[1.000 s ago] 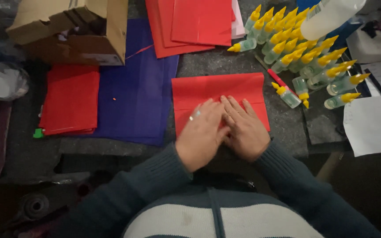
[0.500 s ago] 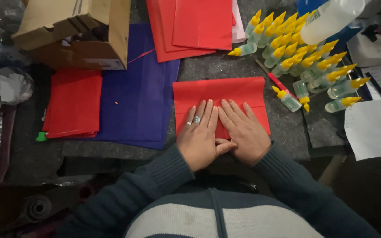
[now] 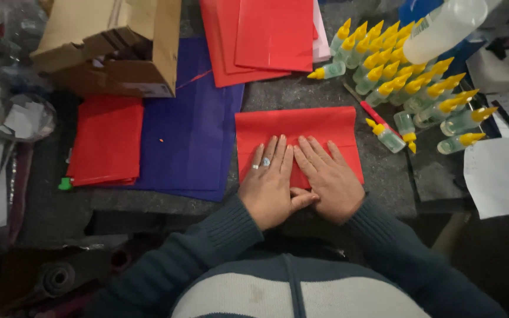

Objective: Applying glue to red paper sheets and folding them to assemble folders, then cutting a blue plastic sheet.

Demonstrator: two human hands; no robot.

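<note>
**Both hands flat on the red sheet**

We see the red sheet [image 3: 298, 132] lying on the dark worktop [image 3: 384, 176], near its front edge and roughly at the centre of the view. The left hand [image 3: 269, 185] rests palm down on the lower left part of the sheet, fingers extended and close together; it grips nothing. A ring sits on one finger. The right hand [image 3: 330, 179] lies palm down just beside it on the lower right part, fingers extended and slightly spread; it also grips nothing. The two thumbs touch at the sheet's near edge.

To the left of the sheet we note a purple sheet [image 3: 192, 129], its edge just beside the red one. A red stack [image 3: 107, 141] overlaps the purple sheet's left side. A cardboard box [image 3: 116, 50] stands open behind both. More red sheets [image 3: 266, 35] lie at the far edge. To the right, glue bottles [image 3: 407, 82] with yellow nozzles lie in a cluster, the nearest one just beside the sheet's right edge. A white slip [image 3: 493, 176] lies at the far right.
</note>
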